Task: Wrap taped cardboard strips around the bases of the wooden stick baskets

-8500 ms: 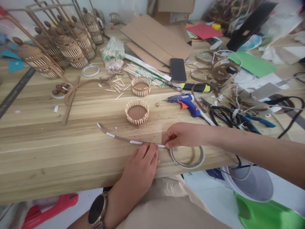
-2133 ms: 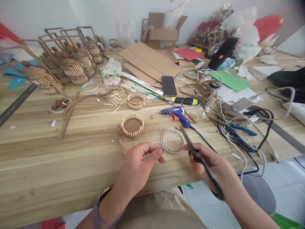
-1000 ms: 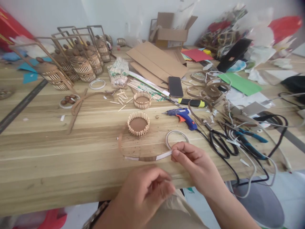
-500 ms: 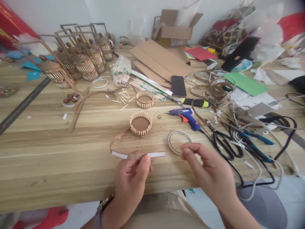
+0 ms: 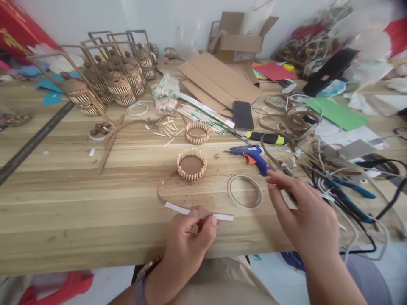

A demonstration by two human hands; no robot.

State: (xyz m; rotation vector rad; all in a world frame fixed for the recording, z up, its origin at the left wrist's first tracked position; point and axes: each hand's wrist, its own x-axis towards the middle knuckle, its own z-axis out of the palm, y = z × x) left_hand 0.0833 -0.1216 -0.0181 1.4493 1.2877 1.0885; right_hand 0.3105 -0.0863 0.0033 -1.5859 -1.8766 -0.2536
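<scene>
My left hand [image 5: 190, 237] pinches a brown cardboard strip [image 5: 178, 206] carrying white tape pieces; the strip curls back toward a small round stick basket [image 5: 191, 163]. My right hand [image 5: 307, 212] hovers with fingers spread and nothing in it, just right of a tape ring [image 5: 244, 191] and over the black scissors [image 5: 288, 171], which it partly hides. A blue glue gun [image 5: 251, 153] lies just beyond the ring.
A second stick basket [image 5: 197, 131], loose sticks, a phone [image 5: 243, 115], cardboard sheets [image 5: 219, 80], finished lantern-like baskets [image 5: 104, 82] at back left. Cables, pliers [image 5: 352, 190] and cardboard coils clutter the right. The wooden table [image 5: 63, 212] edge runs close to me.
My right hand has moved right, away from the strip toward the scissors, its fingers spreading. My left hand keeps its pinch on the strip. The camera has shifted slightly.
</scene>
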